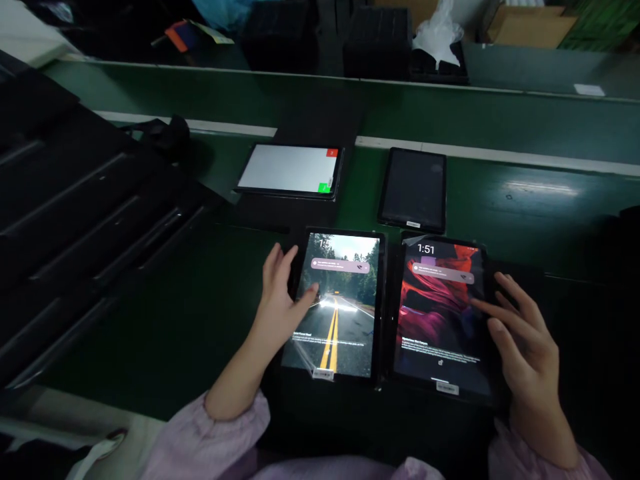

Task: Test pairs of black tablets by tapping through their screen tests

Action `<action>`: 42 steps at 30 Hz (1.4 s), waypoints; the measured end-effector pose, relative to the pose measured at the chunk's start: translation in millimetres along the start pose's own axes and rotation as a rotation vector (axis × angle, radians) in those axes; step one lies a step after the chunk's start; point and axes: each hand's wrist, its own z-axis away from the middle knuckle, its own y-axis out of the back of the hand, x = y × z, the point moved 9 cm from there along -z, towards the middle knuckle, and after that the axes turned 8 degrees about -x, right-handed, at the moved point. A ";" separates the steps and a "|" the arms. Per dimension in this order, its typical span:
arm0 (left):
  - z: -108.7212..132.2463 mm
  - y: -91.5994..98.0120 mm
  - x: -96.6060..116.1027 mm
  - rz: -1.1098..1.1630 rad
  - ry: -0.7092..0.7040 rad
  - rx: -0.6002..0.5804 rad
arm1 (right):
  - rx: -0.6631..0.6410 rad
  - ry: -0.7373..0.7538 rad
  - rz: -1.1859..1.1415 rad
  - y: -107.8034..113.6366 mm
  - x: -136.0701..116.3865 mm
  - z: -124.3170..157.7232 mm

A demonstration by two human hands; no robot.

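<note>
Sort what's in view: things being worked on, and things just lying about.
Being worked on:
road-picture tablet, at the left hand
red-picture tablet, at the right hand

Apparently just lying about:
white-screen tablet
dark-screen tablet
plastic bag
cardboard box

The road-picture tablet [345, 320] and red-picture tablet [435, 313] look smooth, glossy-fronted. Worktop [525, 227]: smooth, faintly shiny. Nine o'clock: shiny, plastic-looking trays [90, 200]. One o'clock: crinkled plastic bag [438, 33]. Seven o'clock: matt cloth sleeve [215, 437].
</note>
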 end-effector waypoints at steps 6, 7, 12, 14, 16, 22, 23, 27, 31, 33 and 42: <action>-38.0 15.3 -6.0 0.196 -0.040 0.160 | -0.095 0.241 0.254 -11.1 -9.8 -1.3; -37.4 14.6 -6.4 0.221 -0.037 0.137 | -0.058 0.212 0.280 -9.8 -5.6 -2.1; -7.7 11.5 -6.5 0.204 0.028 -0.020 | 0.044 0.065 0.282 -0.7 7.0 -0.8; 9.4 11.2 -7.7 0.144 0.075 -0.089 | 0.056 0.055 0.255 3.0 6.1 1.0; 26.5 9.5 -10.2 0.086 0.136 -0.170 | 0.054 0.052 0.249 4.6 5.5 2.1; 59.9 8.6 -10.9 -0.018 0.201 -0.234 | 0.050 0.027 0.261 2.2 3.4 3.8; 61.7 8.4 -11.0 -0.029 0.200 -0.223 | 0.056 0.008 0.253 2.0 2.9 4.4; 62.1 5.9 -11.5 -0.062 0.186 -0.222 | 0.130 0.029 0.201 4.8 -8.1 10.2; 59.1 8.7 -10.8 -0.078 0.167 -0.295 | 0.123 0.194 0.163 3.7 -25.2 25.1; 59.3 12.1 -11.7 -0.084 0.156 -0.358 | 0.029 0.264 0.174 -2.3 -32.9 35.4; 73.9 5.5 -1.3 -0.221 0.128 -0.535 | -0.249 0.362 0.325 -30.2 -43.4 61.1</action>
